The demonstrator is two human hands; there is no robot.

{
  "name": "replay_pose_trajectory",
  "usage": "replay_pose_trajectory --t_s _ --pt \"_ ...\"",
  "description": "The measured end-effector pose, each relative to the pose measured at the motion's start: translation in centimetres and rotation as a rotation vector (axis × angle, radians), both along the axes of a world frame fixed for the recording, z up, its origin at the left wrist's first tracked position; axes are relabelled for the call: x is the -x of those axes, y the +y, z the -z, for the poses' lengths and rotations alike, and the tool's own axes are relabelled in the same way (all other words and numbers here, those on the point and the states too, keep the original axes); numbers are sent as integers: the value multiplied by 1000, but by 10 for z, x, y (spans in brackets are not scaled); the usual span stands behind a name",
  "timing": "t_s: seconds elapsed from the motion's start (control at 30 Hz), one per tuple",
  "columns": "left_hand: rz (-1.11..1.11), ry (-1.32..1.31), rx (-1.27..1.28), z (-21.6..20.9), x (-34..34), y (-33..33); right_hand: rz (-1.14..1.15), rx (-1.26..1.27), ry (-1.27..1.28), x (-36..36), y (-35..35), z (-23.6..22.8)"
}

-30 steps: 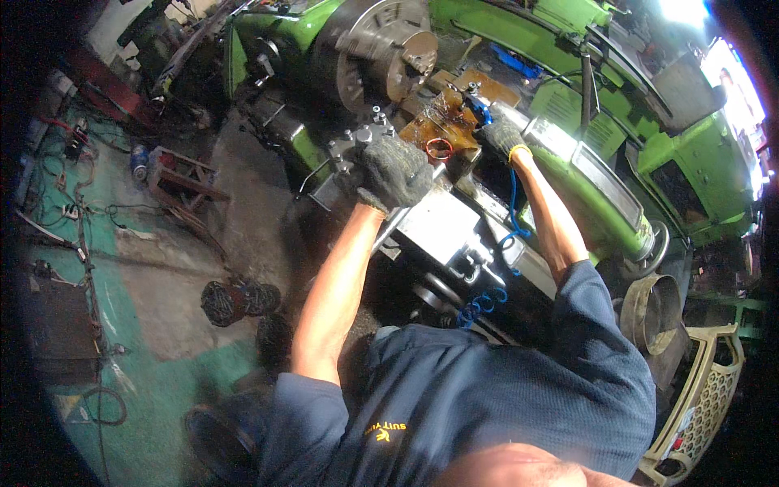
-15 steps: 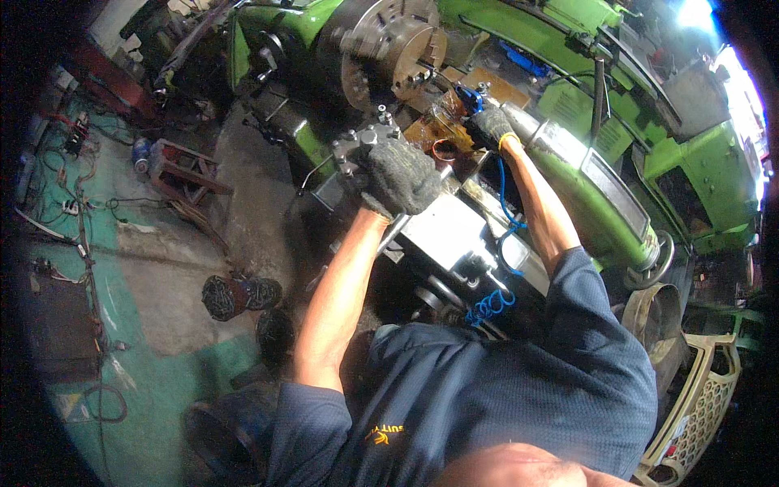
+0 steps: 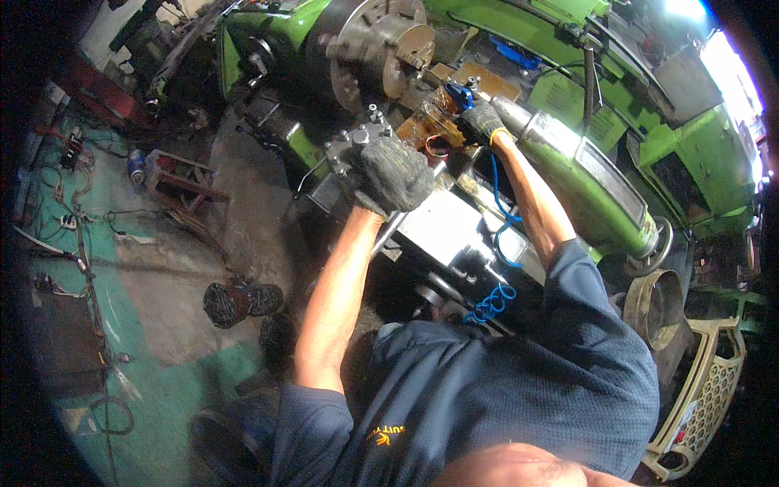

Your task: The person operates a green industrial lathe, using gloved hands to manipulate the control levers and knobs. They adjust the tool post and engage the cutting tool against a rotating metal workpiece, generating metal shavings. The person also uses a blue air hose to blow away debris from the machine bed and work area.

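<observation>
A dark grey knitted glove covers my left hand (image 3: 393,173). Its fingers curl down over the right side of the steel tool post (image 3: 351,148), which has several bolts on top; the fingertips are hidden. A metal bar (image 3: 388,233) shows below that wrist. Farther right, my gloved right hand (image 3: 482,123) is closed round a blue air blow gun (image 3: 460,96), from which a blue hose (image 3: 497,191) runs down to a coil. The gun is near the lathe chuck (image 3: 373,49), whose edge looks blurred. A reddish-brown ring (image 3: 437,147) lies between the hands.
Along the right runs the green tailstock (image 3: 596,178) with a handwheel (image 3: 652,247). The carriage's flat plate (image 3: 442,226) lies before my body. Cables (image 3: 81,235) and a metal stand (image 3: 182,174) are on the floor at left. A beige grille (image 3: 702,390) leans at lower right.
The view has shifted slightly, so the machine and both hands appear a little farther left. My left hand stays on the tool post, and my right still holds the blow gun.
</observation>
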State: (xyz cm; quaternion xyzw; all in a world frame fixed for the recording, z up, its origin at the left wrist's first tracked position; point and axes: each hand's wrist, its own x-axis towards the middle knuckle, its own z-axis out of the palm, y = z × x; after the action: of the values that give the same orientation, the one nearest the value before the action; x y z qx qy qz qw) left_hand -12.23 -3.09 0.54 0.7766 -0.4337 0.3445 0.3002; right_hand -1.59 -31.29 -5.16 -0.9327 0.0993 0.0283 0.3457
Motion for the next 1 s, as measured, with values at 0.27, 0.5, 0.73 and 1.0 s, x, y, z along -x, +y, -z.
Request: replay_pose_trajectory --t_s 0.27,0.5,0.73,1.0 --pt "0 12 -213 -6 0 2 -1 172 -146 90 -39 28" --pt "43 -100 -170 -24 4 -6 113 137 45 176 -30 0" --pt "67 10 -118 -3 -4 0 102 184 161 227 -20 3" --pt "-184 -183 -385 -8 0 -12 40 356 122 189 -34 46"
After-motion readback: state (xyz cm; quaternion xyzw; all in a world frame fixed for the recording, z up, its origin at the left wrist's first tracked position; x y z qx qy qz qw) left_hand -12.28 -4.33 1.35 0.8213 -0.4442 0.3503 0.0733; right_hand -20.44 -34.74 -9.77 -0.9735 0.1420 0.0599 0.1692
